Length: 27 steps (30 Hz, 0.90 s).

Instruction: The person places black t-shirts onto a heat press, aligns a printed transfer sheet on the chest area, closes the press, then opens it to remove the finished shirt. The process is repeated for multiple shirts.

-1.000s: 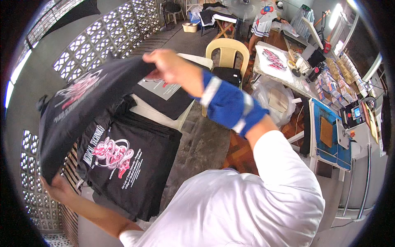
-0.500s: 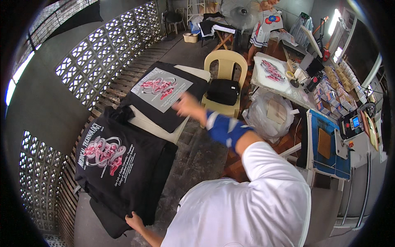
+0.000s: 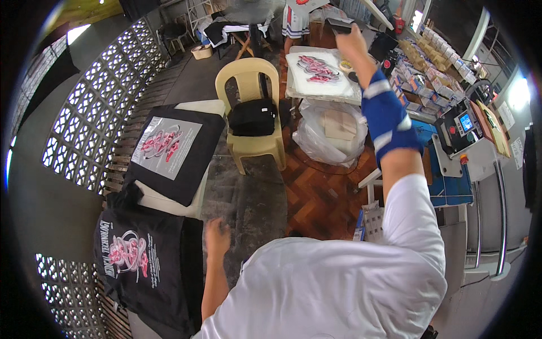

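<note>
far left, a printed shirt, black with a pink design, lies spread beside the person, its print facing up. just beyond it, a second shirt rests on a pale counter, with a grey sheet over its chest and pink artwork showing there.

left of centre, the left hand is just beside the right edge of the printed shirt; its fingers are released, loosely curled and holding nothing visible.

centre, a chair bears folded black cloth. to its right, a white sheet with a similar pink design lies on a counter, above a plastic bag.

right of centre, the right hand is stretched out past the white sheet, in line with a dark item; whether its fingers grasp or merely overlap that item cannot be told. far right stands a machine with a small screen.

the step in hand appears to be a reach away from the laid-out shirts. the next move seems to call for a sure hold at the far hand, without dragging the white sheet.
</note>
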{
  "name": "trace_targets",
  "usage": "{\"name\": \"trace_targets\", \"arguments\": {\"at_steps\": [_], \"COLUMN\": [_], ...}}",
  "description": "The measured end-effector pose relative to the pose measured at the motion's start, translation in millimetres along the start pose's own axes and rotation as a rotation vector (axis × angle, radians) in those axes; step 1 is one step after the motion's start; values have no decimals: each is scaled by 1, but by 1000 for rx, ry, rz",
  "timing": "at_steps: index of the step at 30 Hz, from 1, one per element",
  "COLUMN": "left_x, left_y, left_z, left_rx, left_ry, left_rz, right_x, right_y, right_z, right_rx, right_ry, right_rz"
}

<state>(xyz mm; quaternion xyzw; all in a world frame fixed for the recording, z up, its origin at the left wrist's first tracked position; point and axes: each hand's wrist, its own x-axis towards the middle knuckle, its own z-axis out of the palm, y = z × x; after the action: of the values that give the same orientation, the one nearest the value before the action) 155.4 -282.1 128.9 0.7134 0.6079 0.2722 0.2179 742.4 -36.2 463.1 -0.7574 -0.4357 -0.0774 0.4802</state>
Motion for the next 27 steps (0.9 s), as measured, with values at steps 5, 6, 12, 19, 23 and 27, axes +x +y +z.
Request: {"name": "trace_targets", "arguments": {"at_steps": [5,6,12,19,23,27], "left_x": [32,23,51,181,247,298], "left_y": [41,28,-30,-43,-69,-155], "left_z": [127,150,206,237,255,266], "left_rx": [-31,60,94,1,167,207], "left_ry": [-801,-964,-1270,-1458,-1229,-1186], "left_rz": [-40,-16,4,131,293,701], "right_x": [-224,-306,-560,-456,-385,-300], "right_y": [145,169,314,335,261,197], "right_z": [66,71,35,53,71,36], "right_rx": [126,88,-178,-228,40,-215], "right_ry": [-334,-526,-1604,-606,-467,-243], "right_rz": [-375,-225,-305,652,644,297]}}
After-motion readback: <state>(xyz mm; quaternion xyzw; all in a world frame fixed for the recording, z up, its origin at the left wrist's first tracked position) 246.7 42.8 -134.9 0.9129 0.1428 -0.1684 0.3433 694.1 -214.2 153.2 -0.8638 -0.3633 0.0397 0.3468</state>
